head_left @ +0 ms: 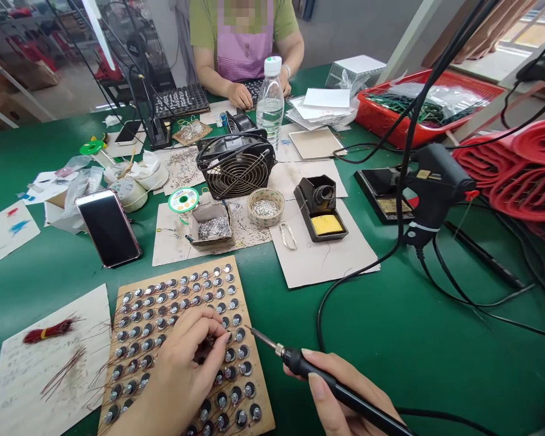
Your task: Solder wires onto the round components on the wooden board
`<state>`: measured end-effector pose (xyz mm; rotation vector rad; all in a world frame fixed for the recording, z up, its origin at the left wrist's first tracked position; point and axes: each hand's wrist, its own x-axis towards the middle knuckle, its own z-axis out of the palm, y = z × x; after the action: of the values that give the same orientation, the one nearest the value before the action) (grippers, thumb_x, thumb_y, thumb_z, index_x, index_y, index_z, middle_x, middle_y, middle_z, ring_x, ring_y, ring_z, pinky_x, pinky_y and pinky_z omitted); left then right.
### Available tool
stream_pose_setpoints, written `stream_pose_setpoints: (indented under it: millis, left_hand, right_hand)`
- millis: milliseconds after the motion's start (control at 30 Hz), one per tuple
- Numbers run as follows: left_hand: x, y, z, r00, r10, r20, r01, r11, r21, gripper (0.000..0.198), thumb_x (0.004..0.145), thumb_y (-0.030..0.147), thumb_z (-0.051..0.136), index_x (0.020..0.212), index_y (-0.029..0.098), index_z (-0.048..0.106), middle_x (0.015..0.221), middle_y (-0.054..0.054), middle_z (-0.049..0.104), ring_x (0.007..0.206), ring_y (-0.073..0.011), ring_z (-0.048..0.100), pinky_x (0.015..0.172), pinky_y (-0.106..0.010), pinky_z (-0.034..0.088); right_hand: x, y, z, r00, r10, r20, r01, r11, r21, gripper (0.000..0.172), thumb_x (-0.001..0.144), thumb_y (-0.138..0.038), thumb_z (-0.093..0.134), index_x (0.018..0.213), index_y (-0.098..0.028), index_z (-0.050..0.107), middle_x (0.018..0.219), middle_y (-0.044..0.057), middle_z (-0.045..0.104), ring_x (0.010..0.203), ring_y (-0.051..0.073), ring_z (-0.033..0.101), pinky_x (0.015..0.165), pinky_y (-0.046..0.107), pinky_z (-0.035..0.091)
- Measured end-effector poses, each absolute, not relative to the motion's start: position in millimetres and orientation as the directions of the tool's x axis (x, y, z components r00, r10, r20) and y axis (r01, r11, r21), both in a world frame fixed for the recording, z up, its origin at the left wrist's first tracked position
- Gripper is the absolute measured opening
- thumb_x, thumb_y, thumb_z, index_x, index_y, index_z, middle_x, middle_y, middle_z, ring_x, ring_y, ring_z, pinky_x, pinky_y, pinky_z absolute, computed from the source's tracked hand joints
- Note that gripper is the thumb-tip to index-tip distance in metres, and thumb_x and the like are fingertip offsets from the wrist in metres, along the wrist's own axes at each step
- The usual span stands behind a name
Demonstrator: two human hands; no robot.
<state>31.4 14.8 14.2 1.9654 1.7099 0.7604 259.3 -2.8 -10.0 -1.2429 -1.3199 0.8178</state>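
Observation:
My left hand (177, 369) rests over a wooden board (209, 264) set with rows of round metal components trailing thin wires. Its fingertips pinch something thin, probably a wire, near one component, partly hidden by the fingers. My right hand (340, 387) grips a black soldering iron (300, 361), whose metal tip (260, 338) points at the board and stops just short of my left fingers. To the left lie a red-bound wire bundle (49, 330) and loose cut wires (63, 372) on a paper sheet (40, 375).
Ahead on the green bench stand a fan (236, 166), an iron holder with yellow sponge (320, 209), a solder spool (183, 201), a phone (109, 227) and a glue gun (436, 188). A co-worker (240, 48) sits opposite. Black cables (340, 297) cross the right side.

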Motion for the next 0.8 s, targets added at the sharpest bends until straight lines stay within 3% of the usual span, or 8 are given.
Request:
stream_pose_setpoints:
  millis: [400,800]
  left_hand:
    - [32.3,15.4,4.9,0.080,0.980,0.181,0.744,-0.179,0.644,0.013,0.097,0.016,0.055,0.085,0.021,0.058,0.094,-0.005,0.064,0.089,-0.0169,0.063,0.075,-0.027,0.052]
    - [32.5,15.8,5.0,0.083,0.988,0.130,0.753,-0.148,0.641,0.011,0.097,0.016,0.055,0.087,0.022,0.058,0.096,-0.004,0.064,0.090,-0.0181,0.062,0.075,-0.029,0.051]
  right_hand:
    - [250.3,-4.9,-18.6,0.123,0.947,0.296,0.240,0.261,-0.935,0.018,0.093,-0.020,0.065,0.107,-0.023,0.076,0.086,0.007,0.079,0.071,0.021,0.076,0.062,0.028,0.064]
    - [252.0,-5.3,-20.8,0.098,0.953,0.286,0.279,0.249,-0.927,0.017,0.093,-0.024,0.067,0.107,-0.023,0.076,0.084,0.009,0.079,0.070,0.022,0.077,0.059,0.028,0.063]
